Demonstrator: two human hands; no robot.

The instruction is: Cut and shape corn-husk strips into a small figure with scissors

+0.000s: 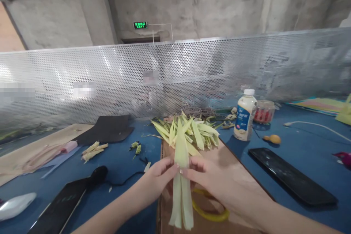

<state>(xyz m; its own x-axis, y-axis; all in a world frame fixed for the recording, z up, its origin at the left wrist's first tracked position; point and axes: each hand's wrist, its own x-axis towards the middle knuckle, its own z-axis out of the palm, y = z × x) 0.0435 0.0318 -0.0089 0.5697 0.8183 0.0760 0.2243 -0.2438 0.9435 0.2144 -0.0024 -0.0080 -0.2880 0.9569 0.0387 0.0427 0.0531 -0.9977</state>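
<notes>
My left hand (157,178) and my right hand (211,179) meet at the middle of the view, both pinching a long pale green leaf strip (181,153). The strip stands upright between the fingertips and its lower end hangs split into narrow ribbons (181,204). Behind it lies a pile of similar green leaf strips (192,131) on a brown cardboard sheet (225,153). A yellow ring (211,214) lies on the cardboard under my right wrist.
On the blue table stand a white drink bottle (245,115) and a clear tub with red contents (263,111). A black phone (292,175) lies right, a dark tablet (59,208) and black cable left. A perforated metal screen (109,76) runs across the back.
</notes>
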